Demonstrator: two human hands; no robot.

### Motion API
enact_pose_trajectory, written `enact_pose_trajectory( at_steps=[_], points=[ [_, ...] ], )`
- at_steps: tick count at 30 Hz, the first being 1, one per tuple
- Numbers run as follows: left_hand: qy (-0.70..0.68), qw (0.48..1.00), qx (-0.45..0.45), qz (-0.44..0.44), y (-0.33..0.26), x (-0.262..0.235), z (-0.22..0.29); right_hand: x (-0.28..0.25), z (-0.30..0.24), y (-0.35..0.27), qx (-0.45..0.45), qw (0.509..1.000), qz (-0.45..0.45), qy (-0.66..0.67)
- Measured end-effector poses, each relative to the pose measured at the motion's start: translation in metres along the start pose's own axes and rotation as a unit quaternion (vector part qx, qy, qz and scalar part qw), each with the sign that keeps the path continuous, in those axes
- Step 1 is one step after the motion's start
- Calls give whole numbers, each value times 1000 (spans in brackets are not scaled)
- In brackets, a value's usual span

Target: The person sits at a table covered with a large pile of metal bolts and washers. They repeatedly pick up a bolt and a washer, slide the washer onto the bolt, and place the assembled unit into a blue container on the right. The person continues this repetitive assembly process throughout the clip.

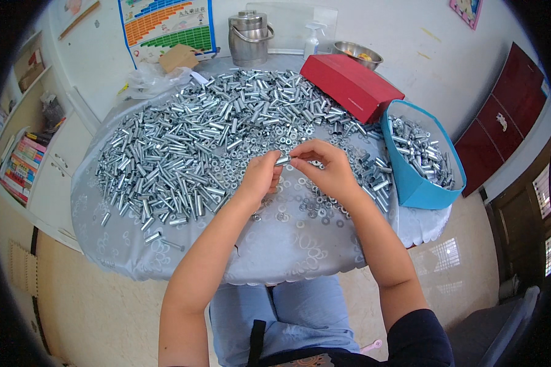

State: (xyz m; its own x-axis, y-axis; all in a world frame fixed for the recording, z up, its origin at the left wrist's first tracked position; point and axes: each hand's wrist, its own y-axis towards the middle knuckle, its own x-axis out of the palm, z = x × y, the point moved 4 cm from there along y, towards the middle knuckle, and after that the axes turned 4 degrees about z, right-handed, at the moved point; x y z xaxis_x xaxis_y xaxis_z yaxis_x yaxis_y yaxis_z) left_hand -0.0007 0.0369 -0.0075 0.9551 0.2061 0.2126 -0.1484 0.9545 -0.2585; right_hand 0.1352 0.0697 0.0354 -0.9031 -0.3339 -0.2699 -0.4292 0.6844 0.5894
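Note:
Between my hands, over the near edge of the pile, is a short shiny metal sleeve (283,160). My left hand (260,177) is closed around it with the thumb on top. The fingertips of my right hand (329,168) pinch together at the sleeve's right end; whether a small part sits between them is hidden. Just beyond and below my hands lie many loose washers and nuts (232,169). A broad heap of metal sleeves and bolts (183,144) spreads to the left and behind them.
A teal fabric bin (427,194) holding similar metal parts stands at the right, beside a red box (352,82). Along the back are a steel pot (249,43), a spray bottle (311,43), a metal bowl (373,61) and a plastic bag (156,82). A patterned grey cloth (275,257) covers the table.

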Motion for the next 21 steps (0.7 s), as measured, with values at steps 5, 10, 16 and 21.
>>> enact_pose_trajectory(
  at_steps=[5,10,16,21],
  points=[
    [-23,999,1,-36,-1,2,1,0,3,0,72,996,-28,51],
    [-34,997,-18,-66,2,0,-2,1,2,-1,85,994,-39,59],
    [-82,995,-22,-46,2,-3,-2,-1,-5,0,100,992,-54,61],
    [-84,996,-20,-20,8,-8,-2,-10,14,3,102,993,10,67]
  ],
)
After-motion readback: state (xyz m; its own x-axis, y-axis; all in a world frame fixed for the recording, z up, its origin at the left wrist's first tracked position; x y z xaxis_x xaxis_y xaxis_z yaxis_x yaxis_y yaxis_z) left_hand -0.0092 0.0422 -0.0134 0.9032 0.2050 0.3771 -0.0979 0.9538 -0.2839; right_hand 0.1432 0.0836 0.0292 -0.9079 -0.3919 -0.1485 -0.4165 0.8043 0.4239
